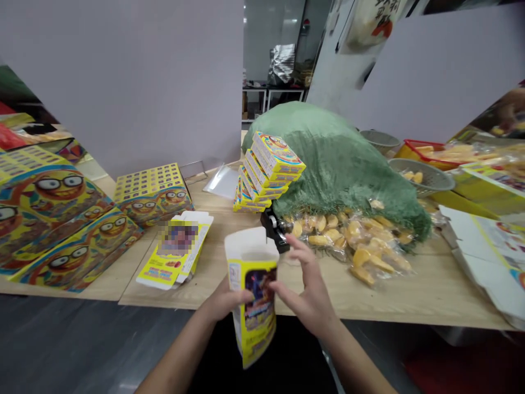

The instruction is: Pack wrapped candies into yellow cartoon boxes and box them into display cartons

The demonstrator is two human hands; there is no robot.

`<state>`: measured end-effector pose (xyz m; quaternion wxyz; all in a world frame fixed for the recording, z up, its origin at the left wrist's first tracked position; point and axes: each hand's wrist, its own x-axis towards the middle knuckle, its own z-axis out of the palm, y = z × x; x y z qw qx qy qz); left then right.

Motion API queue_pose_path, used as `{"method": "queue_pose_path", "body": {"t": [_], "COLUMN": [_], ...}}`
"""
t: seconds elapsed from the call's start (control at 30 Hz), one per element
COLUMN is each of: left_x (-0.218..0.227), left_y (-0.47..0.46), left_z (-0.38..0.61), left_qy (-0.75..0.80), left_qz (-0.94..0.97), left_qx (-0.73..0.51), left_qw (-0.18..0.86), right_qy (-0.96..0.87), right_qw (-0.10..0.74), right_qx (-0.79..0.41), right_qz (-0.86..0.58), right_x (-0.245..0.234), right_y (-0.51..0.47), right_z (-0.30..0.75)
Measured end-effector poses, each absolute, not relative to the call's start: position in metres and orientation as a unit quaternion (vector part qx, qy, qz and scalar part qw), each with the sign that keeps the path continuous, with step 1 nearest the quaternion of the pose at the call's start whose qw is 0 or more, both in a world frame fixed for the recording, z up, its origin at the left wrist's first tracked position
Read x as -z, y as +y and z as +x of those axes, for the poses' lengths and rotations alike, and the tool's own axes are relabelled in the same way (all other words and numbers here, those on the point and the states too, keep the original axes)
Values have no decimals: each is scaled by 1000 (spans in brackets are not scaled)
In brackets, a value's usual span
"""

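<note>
One carton [259, 328] is at the near edge of the bench [389, 303], clamped in the left hand [223, 300]; the right hand [311, 298] has its fingers spread. Probably light, easily creased card: best gripped gently by its side edges.

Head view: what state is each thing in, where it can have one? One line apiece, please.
Held box: top end open, upright, slightly tilted
Left hand: gripping the held box
Right hand: open, fingers spread beside the box
Flat boxes: collapsed, lying on the table
Box stack: closed, piled unevenly
Green sack: bulging
Packets: wrapped in clear film, heaped loosely
</note>
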<state>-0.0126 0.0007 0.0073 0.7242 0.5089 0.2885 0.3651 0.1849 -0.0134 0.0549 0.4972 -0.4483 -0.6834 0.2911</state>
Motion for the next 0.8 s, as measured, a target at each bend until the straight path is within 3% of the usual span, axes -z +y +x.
{"method": "queue_pose_path", "body": {"t": [0.17,0.37,0.63,0.8], "left_x": [-2,-10,-23,-32], "left_y": [2,-1,3,-4], "left_z": [0,15,-2,8], "left_qy": [376,423,452,519], "left_qz": [479,505,693,724], "left_qx": [-422,-534,-375,-295], "left_qw": [671,530,417,345], "right_qy": [-508,-504,-659,-522], "right_qw": [545,585,467,521], "right_qx": [-481,-444,-358,-480], "right_qz": [-461,-455,-468,-474], "right_x": [-27,-20,-22,-13], "right_y": [-11,-2,-16,-26], "right_z": [176,183,200,198]}}
